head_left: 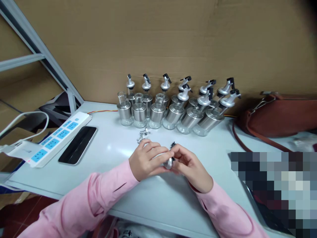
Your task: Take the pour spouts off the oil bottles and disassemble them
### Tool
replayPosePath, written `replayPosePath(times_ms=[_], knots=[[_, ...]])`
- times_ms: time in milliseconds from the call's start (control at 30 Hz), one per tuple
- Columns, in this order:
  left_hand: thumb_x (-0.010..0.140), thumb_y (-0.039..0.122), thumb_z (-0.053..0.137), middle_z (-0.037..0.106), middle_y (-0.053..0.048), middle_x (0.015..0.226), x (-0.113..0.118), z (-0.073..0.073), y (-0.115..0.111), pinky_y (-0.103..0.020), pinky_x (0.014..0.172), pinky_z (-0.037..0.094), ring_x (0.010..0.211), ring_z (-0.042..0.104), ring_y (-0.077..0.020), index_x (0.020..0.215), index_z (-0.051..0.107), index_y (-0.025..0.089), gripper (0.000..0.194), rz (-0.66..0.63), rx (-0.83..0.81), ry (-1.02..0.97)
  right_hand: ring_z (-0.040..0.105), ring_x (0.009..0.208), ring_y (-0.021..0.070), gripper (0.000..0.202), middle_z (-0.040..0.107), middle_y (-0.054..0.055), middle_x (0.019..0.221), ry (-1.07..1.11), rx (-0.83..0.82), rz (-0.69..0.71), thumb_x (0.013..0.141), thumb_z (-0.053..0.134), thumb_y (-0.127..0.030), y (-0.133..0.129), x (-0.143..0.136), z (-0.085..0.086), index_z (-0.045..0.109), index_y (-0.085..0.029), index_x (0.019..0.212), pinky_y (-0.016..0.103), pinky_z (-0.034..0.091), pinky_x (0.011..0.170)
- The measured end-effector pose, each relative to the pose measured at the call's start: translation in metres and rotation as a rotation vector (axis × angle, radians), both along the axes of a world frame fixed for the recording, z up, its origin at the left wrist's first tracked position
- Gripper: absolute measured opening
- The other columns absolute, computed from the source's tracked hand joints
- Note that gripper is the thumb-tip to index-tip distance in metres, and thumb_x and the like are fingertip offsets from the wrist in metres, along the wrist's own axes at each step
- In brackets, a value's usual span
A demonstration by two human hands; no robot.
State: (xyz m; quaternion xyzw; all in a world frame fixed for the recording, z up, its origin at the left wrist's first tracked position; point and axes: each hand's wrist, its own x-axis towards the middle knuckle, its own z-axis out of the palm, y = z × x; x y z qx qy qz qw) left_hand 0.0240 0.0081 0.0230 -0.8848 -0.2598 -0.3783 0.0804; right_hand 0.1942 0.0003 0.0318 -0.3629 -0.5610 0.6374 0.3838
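Note:
A silver pour spout [168, 163] with black parts is held between my two hands above the front of the table. My left hand [150, 158] has its fingers closed around the spout's silver body. From the other side, my right hand [189, 165] pinches the black end; its fingertips partly hide it. Just beyond my left hand lie small silver spout parts [143, 135]. Behind them stand glass bottles with steel sleeves in two rows. The front-left bottle [124, 112] and two beside it have bare necks; the others carry spouts, such as the front-right spout [229, 99].
At the left are a white power strip [59, 137] with a plugged-in charger and a black phone [78, 145]. A brown leather bag [284, 114] sits at the right, its strap on the table [119, 195]. A cardboard wall [158, 39] rises behind. The lower right corner is pixelated.

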Motion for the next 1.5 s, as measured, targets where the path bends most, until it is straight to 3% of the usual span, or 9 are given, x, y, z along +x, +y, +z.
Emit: replayPosePath(times_ms=[167, 333, 600, 767, 1000, 1167, 1367, 1433, 1500], knots=[[0.091, 0.047, 0.033, 0.067, -0.003, 0.08, 0.001, 0.003, 0.0, -0.034, 0.073, 0.029, 0.074, 0.054, -0.0155, 0.103, 0.053, 0.012, 0.042, 0.078, 0.037, 0.045, 0.036, 0.046, 0.0063, 0.016, 0.042, -0.006, 0.052, -0.04, 0.063, -0.071, 0.065, 0.056, -0.021, -0.001, -0.001, 0.001, 0.041, -0.019, 0.065, 0.019, 0.03, 0.043], [0.093, 0.047, 0.026, 0.059, 0.0, 0.062, -0.002, 0.007, -0.002, -0.033, 0.067, 0.024, 0.061, 0.047, -0.0141, 0.099, 0.054, 0.01, 0.047, 0.116, 0.089, 0.107, 0.036, 0.051, 0.0073, 0.018, 0.04, -0.005, 0.056, -0.062, 0.164, -0.142, 0.064, 0.057, -0.021, -0.005, -0.005, 0.002, 0.04, -0.019, 0.062, 0.019, 0.033, 0.047], [0.093, 0.048, 0.021, 0.054, 0.001, 0.057, -0.002, 0.018, -0.002, -0.033, 0.063, 0.017, 0.058, 0.041, -0.0134, 0.092, 0.056, 0.013, 0.049, 0.097, -0.075, 0.096, 0.04, 0.053, 0.0096, 0.013, 0.042, -0.004, 0.056, -0.198, 0.373, -0.22, 0.064, 0.052, -0.016, -0.008, -0.007, -0.001, 0.04, -0.021, 0.064, 0.021, 0.036, 0.048], [0.091, 0.052, 0.024, 0.054, 0.001, 0.059, -0.004, 0.018, -0.001, -0.032, 0.062, 0.016, 0.06, 0.041, -0.0134, 0.093, 0.055, 0.015, 0.049, 0.037, -0.232, 0.038, 0.045, 0.055, 0.0106, 0.014, 0.05, -0.002, 0.062, -0.321, 0.635, -0.221, 0.066, 0.052, -0.011, -0.009, -0.004, 0.002, 0.042, -0.021, 0.067, 0.023, 0.04, 0.05], [0.089, 0.056, 0.025, 0.058, -0.001, 0.063, -0.006, 0.019, 0.0, -0.032, 0.063, 0.018, 0.064, 0.043, -0.0145, 0.096, 0.056, 0.016, 0.051, -0.007, -0.409, 0.023, 0.054, 0.064, 0.0141, 0.014, 0.061, 0.006, 0.074, -0.478, 1.146, -0.18, 0.076, 0.051, -0.009, -0.005, 0.003, 0.003, 0.052, -0.021, 0.084, 0.025, 0.045, 0.055], [0.089, 0.057, 0.026, 0.061, -0.001, 0.065, -0.007, 0.019, 0.0, -0.033, 0.064, 0.018, 0.064, 0.044, -0.0146, 0.093, 0.056, 0.015, 0.052, -0.044, -0.466, -0.017, 0.05, 0.057, 0.0136, 0.018, 0.063, 0.008, 0.075, -0.65, 1.425, -0.196, 0.079, 0.046, -0.005, -0.004, 0.005, 0.006, 0.051, -0.021, 0.087, 0.026, 0.042, 0.05], [0.088, 0.058, 0.028, 0.061, 0.001, 0.064, -0.008, 0.02, 0.0, -0.032, 0.065, 0.019, 0.063, 0.046, -0.0134, 0.089, 0.058, 0.015, 0.052, -0.058, -0.544, -0.046, 0.049, 0.056, 0.013, 0.02, 0.064, 0.006, 0.074, -0.688, 1.463, -0.242, 0.078, 0.048, -0.004, -0.005, 0.002, 0.005, 0.053, -0.023, 0.084, 0.026, 0.04, 0.049], [0.089, 0.057, 0.026, 0.061, 0.001, 0.063, -0.008, 0.018, -0.001, -0.032, 0.065, 0.019, 0.062, 0.047, -0.0134, 0.089, 0.057, 0.015, 0.053, -0.025, -0.459, -0.034, 0.053, 0.06, 0.0138, 0.022, 0.063, 0.007, 0.078, -0.618, 1.379, -0.224, 0.077, 0.049, -0.004, -0.005, 0.002, 0.002, 0.052, -0.023, 0.088, 0.026, 0.042, 0.052], [0.09, 0.055, 0.024, 0.06, 0.001, 0.061, -0.007, 0.015, -0.001, -0.033, 0.065, 0.02, 0.061, 0.046, -0.0137, 0.092, 0.056, 0.014, 0.053, 0.038, -0.265, -0.03, 0.057, 0.071, 0.0161, 0.026, 0.061, 0.008, 0.084, -0.488, 1.211, -0.21, 0.075, 0.052, -0.005, -0.006, 0.004, 0.001, 0.051, -0.023, 0.094, 0.028, 0.046, 0.06]])
